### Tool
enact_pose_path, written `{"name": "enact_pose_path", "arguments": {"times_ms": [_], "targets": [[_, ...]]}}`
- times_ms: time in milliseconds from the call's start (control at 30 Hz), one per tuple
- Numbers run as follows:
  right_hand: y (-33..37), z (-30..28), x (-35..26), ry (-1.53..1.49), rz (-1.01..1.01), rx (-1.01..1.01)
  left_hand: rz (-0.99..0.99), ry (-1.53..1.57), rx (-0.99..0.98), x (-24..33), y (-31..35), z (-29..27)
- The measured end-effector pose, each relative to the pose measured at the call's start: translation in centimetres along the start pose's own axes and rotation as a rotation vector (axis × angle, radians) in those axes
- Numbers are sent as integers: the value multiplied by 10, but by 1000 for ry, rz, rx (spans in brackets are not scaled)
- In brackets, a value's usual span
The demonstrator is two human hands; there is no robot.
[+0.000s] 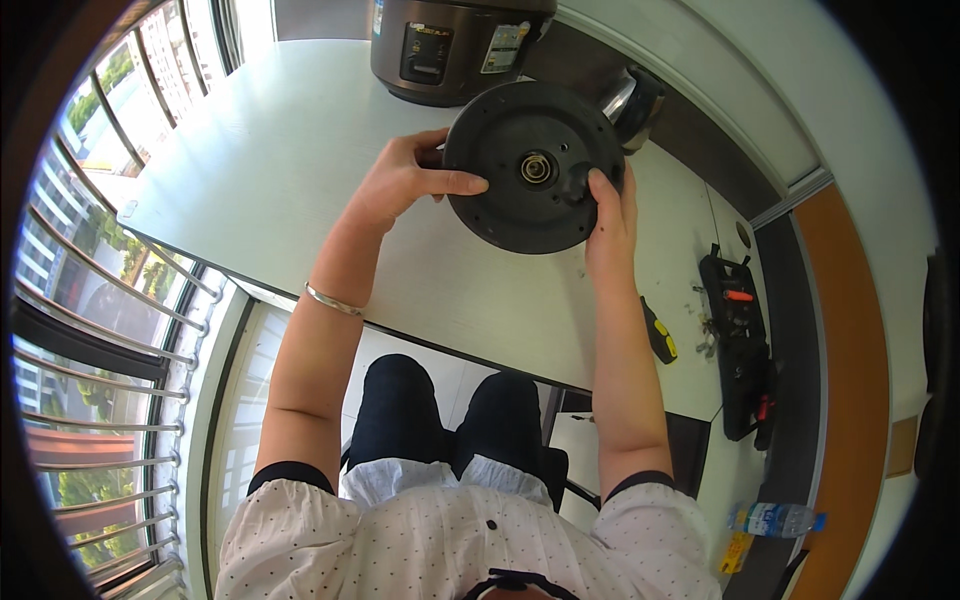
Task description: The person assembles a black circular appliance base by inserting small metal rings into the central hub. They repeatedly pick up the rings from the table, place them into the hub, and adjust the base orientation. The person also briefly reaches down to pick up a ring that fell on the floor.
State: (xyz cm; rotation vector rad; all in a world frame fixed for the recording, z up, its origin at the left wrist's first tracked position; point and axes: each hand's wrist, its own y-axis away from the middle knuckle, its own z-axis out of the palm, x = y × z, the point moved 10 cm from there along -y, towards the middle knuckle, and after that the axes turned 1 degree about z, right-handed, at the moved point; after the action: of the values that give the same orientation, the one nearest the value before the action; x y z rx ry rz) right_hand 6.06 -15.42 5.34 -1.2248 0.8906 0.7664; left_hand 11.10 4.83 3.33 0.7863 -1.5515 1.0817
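Note:
Between my two hands is a round, dark grey disc-shaped part [500, 215], its flat face turned toward me. A coiled brass-coloured spring [536, 169] sits at its centre, with several small holes around it. My left hand [415, 180] grips the left rim, thumb on the face. My right hand [610, 215] grips the right rim, thumb pressed near a small raised spot; the fingers behind the disc are mostly hidden. The disc is held above the white table [300, 180], in front of a brown electric cooker [460, 50].
A metal kettle [635, 105] stands behind the disc on the right. A yellow-and-black tool handle [660, 335] lies by my right forearm. Further right are small loose metal pieces [706, 335], an open black tool case [735, 330] and a plastic bottle [785, 519]. A barred window is at left.

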Motion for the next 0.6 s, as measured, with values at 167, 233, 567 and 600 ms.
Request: {"name": "enact_pose_path", "arguments": {"times_ms": [167, 233, 567, 600], "targets": [[1, -3, 1, -2, 15, 17, 49, 57, -16, -1, 0, 1], [1, -6, 3, -2, 19, 20, 62, 85, -24, -1, 0, 3], [3, -7, 2, 8, 36, 29, 91, 113, -44, -3, 0, 1], [3, -8, 2, 0, 33, 32, 93, 118, -37, -2, 0, 1]]}}
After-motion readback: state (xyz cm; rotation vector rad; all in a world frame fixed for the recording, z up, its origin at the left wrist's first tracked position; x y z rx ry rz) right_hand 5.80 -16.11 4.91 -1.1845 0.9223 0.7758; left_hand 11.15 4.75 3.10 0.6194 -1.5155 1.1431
